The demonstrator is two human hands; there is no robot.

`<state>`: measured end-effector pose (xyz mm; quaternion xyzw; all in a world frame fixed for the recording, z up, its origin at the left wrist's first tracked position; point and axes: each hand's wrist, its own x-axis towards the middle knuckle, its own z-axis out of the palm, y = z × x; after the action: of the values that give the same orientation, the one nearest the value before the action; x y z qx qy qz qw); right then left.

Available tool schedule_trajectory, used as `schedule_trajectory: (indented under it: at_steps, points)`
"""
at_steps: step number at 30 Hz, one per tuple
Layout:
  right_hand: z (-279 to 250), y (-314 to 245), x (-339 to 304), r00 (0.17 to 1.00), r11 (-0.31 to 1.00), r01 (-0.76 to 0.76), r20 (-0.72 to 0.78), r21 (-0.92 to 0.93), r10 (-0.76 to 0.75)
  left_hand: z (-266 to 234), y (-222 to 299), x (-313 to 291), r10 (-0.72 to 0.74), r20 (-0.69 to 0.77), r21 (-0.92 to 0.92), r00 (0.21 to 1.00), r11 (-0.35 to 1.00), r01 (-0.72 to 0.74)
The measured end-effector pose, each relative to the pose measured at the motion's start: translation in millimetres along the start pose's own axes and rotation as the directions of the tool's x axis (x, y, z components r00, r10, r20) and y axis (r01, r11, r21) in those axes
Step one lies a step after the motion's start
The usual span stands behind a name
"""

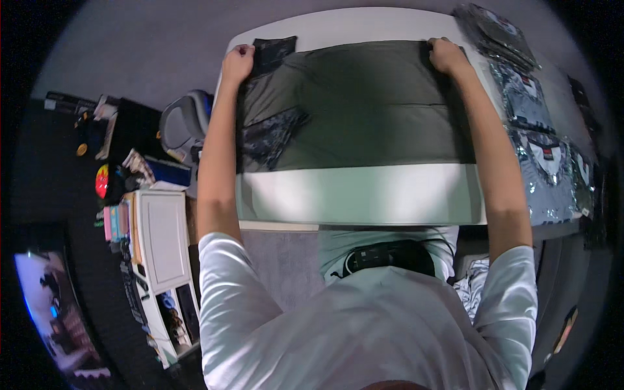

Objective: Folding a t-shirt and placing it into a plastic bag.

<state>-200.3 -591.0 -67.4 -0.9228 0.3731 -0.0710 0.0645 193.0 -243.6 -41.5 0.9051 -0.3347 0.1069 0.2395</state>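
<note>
A dark olive T-shirt [374, 107] lies spread sideways on the white table [361, 198]. Its two short sleeves, dark and patterned, are toward the left, and its hem runs along the right. At the far left, the fingers of my left hand [239, 62] are closed on the shirt's edge beside the far sleeve [273, 55]. My right hand [447, 55] pinches the far right corner by the hem. The nearer sleeve [273, 138] rests folded over the shirt body. Both my arms reach straight forward across the table.
Clear-bagged folded shirts [546, 166] lie along the right, with a stack of more bags [497, 36] behind them. To the left stand a grey chair [185, 120] and a white cabinet [162, 237]. A lit screen [62, 312] is at the lower left.
</note>
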Motion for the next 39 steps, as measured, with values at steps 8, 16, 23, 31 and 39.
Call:
schedule_trajectory:
  at_steps: [8, 16, 23, 31, 39]
  points:
    - [-23, 70, 2, 0.990, 0.958, 0.138, 0.023, -0.252, -0.137, 77, 23, 45, -0.244, 0.059, 0.194, 0.968, 0.954, 0.229]
    - [-65, 57, 3, 0.993, 0.980, 0.084, -0.063, -0.180, -0.096, 38, -36, 59, -0.134, -0.099, -0.592, 0.986, 0.804, 0.049]
    - [-99, 85, -19, 0.981, 0.992, 0.076, -0.172, -0.103, -0.093, -35, -10, 11, -0.113, -0.039, -0.814, 0.993, 0.579, 0.034]
    - [-137, 62, -124, 0.948, 0.977, 0.198, -0.238, -0.080, -0.212, -130, -15, -88, -0.063, -0.084, -0.806, 0.994, 0.592, -0.030]
    - [-150, 56, -215, 0.973, 0.985, 0.169, -0.151, -0.040, -0.173, -161, -9, -179, -0.036, -0.126, -0.655, 0.991, 0.754, -0.056]
